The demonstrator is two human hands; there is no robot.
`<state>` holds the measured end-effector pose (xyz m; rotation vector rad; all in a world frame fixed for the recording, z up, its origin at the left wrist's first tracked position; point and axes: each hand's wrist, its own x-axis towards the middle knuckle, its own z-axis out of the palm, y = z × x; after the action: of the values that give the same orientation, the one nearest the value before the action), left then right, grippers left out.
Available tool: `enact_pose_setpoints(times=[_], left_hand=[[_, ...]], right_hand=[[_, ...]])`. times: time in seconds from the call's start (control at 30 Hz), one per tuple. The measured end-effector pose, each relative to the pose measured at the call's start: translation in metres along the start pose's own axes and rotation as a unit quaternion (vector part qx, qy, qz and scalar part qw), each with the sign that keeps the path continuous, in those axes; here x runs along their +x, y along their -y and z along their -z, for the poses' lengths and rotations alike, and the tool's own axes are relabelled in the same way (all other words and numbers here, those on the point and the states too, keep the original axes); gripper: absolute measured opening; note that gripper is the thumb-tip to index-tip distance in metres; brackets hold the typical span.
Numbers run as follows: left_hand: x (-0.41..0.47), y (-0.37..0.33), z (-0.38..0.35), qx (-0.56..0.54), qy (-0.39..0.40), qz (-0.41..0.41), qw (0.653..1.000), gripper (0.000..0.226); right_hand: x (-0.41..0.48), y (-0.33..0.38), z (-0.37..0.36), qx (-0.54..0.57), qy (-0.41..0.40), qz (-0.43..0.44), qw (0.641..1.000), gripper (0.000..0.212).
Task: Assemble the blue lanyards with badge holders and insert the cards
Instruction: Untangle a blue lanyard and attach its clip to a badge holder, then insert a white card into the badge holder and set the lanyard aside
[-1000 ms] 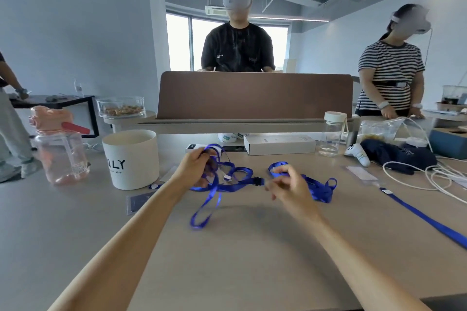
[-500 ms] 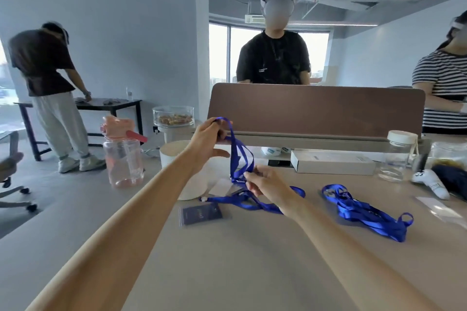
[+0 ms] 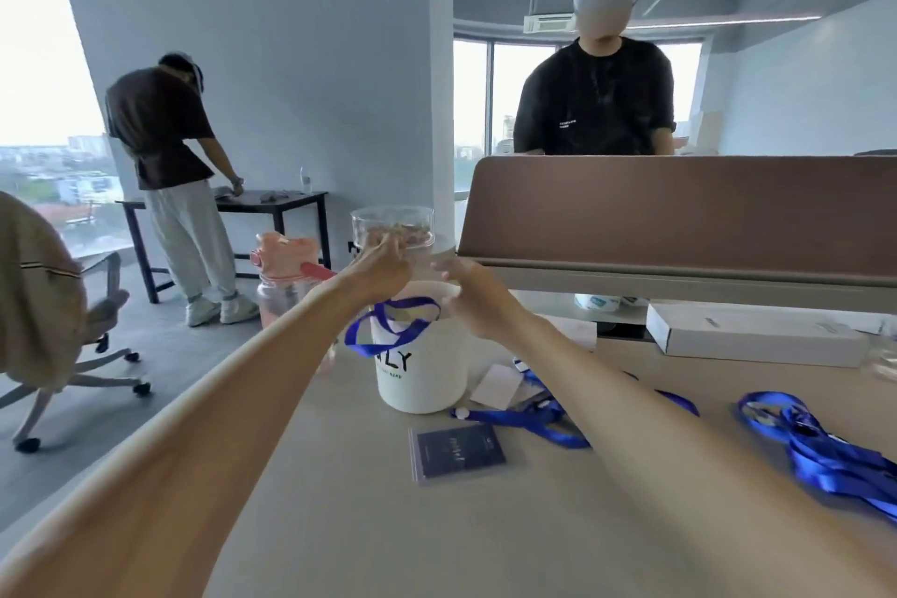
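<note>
A blue lanyard (image 3: 410,304) is being gripped by the left hand (image 3: 383,270), the hold of the right hand (image 3: 468,301) being unclear, while a seemingly carded badge holder (image 3: 458,454) and other lanyards (image 3: 825,452) are lying unattached.

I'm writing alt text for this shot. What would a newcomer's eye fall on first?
Mid-frame, the left hand holds a blue lanyard loop hanging before a white cup, with the right hand close beside it. At the right, more blue lanyards lie heaped on the table, and a dark card lies near the cup's base.
</note>
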<state>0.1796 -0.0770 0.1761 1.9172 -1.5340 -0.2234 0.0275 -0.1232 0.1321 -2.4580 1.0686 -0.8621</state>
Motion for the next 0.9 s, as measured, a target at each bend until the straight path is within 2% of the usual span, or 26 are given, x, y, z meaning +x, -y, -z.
enact_pose_setpoints(times=[0.17,0.37,0.47,0.57,0.73,0.9], left_hand=[[-0.006,0.003,-0.015,0.076,0.034,-0.055,0.995,0.050],[-0.036,0.023,-0.017,0.166,-0.003,-0.103,0.981,0.055],[-0.052,0.017,-0.020,0.143,-0.050,-0.115,0.982,0.039],[-0.072,-0.010,-0.036,0.138,-0.067,-0.171,0.973,0.030],[-0.106,-0.072,-0.098,0.111,0.014,-0.256,0.960,0.026],[-0.142,-0.137,-0.177,0.119,0.114,-0.298,0.940,0.027]], right_hand=[[-0.031,-0.031,0.019,0.016,-0.100,-0.056,0.993,0.042],[-0.061,-0.040,0.022,0.000,-0.062,-0.041,0.997,0.035],[-0.077,-0.039,0.020,-0.006,-0.038,-0.042,0.998,0.034],[-0.100,-0.046,0.028,-0.022,-0.037,-0.049,0.998,0.030],[-0.158,-0.077,0.069,-0.042,-0.065,-0.103,0.992,0.029],[-0.239,-0.123,0.119,-0.170,-0.062,-0.176,0.968,0.032]])
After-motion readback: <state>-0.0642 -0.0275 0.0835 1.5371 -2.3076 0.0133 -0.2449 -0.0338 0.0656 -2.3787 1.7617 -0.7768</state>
